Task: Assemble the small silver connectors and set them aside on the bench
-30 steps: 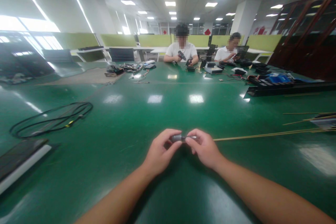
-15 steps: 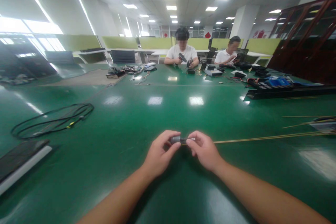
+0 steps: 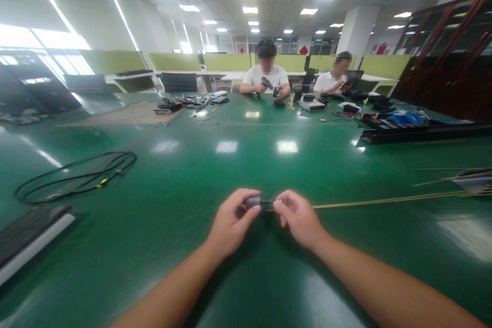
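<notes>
Over the green table (image 3: 161,246), my left hand (image 3: 229,223) grips a small grey cylinder (image 3: 252,202) between thumb and fingers. A thin dark shaft (image 3: 266,202) runs from the cylinder's right end towards my right hand (image 3: 302,219). The fingertips of that hand pinch a small shiny metal piece (image 3: 279,202) at the far end of the shaft. My fingers cover most of it, so its kind is unclear. Thin yellowish rods (image 3: 384,200) lie on the table just beyond my right hand and stretch to the right.
A coiled black cable (image 3: 77,179) and a dark flat slab with a pale edge (image 3: 34,238) lie at left. Across the table sit two people, one holding a power drill (image 3: 266,83). A long black channel (image 3: 423,134) and tools lie at right.
My left hand and the grey cylinder have shifted slightly left, away from my right hand. More of the dark shaft shows between them. My right hand has hardly moved.
</notes>
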`<action>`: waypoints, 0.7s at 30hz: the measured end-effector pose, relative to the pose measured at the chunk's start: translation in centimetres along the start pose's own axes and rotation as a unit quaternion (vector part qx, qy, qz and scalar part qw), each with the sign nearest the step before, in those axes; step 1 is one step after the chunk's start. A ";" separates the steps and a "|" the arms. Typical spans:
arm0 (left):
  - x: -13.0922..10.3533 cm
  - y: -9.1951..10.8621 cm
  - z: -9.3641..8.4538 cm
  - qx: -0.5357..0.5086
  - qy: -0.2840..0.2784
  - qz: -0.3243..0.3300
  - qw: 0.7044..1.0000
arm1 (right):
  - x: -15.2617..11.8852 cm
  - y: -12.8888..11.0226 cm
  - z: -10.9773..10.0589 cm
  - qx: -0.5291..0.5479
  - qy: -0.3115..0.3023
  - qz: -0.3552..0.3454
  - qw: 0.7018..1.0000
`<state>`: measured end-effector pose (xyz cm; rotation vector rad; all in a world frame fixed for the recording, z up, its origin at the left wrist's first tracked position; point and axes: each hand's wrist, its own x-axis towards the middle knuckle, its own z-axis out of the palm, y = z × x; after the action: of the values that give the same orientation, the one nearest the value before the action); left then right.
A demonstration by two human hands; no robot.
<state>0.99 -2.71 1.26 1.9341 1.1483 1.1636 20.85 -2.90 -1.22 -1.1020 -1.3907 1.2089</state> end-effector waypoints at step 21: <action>0.1 -0.5 -0.3 -0.024 0.005 -0.018 1.000 | 0.0 -0.1 0.0 0.007 0.006 0.006 1.000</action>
<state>0.60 -2.42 1.00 1.8663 1.1450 1.1731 20.89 -2.91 -1.09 -1.1079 -1.3667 1.2155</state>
